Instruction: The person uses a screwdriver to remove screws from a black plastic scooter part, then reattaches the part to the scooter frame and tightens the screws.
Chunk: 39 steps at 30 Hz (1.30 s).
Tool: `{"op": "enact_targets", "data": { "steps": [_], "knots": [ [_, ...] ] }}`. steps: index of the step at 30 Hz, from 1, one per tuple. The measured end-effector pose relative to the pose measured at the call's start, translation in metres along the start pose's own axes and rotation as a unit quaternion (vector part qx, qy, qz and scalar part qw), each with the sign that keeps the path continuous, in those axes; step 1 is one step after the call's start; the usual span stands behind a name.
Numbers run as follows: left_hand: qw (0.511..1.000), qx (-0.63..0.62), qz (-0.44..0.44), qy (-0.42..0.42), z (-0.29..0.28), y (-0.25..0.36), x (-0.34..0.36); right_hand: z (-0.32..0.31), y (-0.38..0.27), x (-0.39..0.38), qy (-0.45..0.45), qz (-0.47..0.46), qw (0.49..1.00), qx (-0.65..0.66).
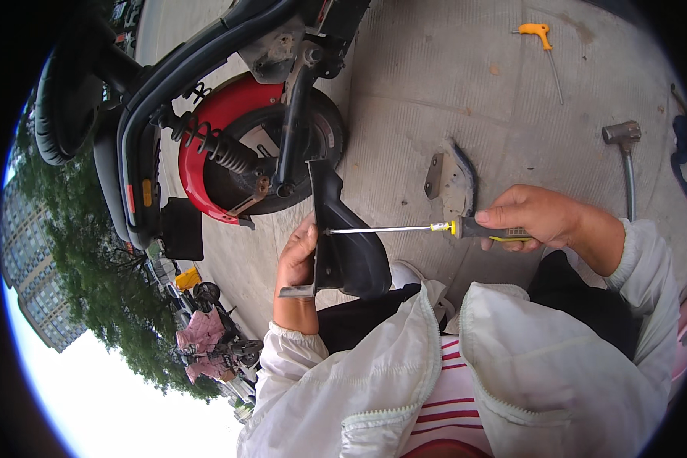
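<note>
My left hand (298, 259) grips a black molded plastic part (351, 259) at its left edge, where a narrow grey strip (296, 291) sticks out at the bottom. My right hand (528, 221) is closed on the handle of a yellow-and-grey screwdriver (389, 229), held horizontally, its tip against a small fastening point on the plastic part near my left fingers. Above my hands stands a scooter with a red mudguard (198, 168), black tire (332, 130) and coil-spring shock absorber (233, 153). Just above the screwdriver, a metal bracket with a curved edge (458, 179) lies on the pavement.
An orange-handled hex tool (534, 30) lies at top right, a hammer (626, 153) below it and a dark blue object (683, 153) at the right rim. Parked two-wheelers (214, 336), trees (84, 275) and a tall building (34, 267) show on the left.
</note>
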<state>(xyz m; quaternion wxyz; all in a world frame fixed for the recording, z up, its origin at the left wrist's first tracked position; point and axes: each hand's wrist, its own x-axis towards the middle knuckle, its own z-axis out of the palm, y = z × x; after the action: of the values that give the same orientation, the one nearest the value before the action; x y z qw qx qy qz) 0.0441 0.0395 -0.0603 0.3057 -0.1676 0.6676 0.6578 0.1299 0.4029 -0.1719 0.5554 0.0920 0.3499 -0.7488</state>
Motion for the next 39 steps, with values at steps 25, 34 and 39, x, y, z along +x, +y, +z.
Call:
{"op": "enact_targets", "data": {
  "steps": [25,34,39],
  "knots": [
    [0.995,0.025,0.012,-0.101,0.0,0.011,0.003,0.02,-0.003,0.003,0.031,-0.05,0.994,-0.091],
    [0.991,-0.092,-0.035,-0.092,0.001,0.01,0.012,0.018,0.018,0.023,0.405,-0.507,0.522,-0.554],
    [0.993,0.085,0.013,-0.076,-0.001,0.001,0.007,0.003,0.007,0.009,0.048,-0.061,0.977,-0.201]
  ]
}}
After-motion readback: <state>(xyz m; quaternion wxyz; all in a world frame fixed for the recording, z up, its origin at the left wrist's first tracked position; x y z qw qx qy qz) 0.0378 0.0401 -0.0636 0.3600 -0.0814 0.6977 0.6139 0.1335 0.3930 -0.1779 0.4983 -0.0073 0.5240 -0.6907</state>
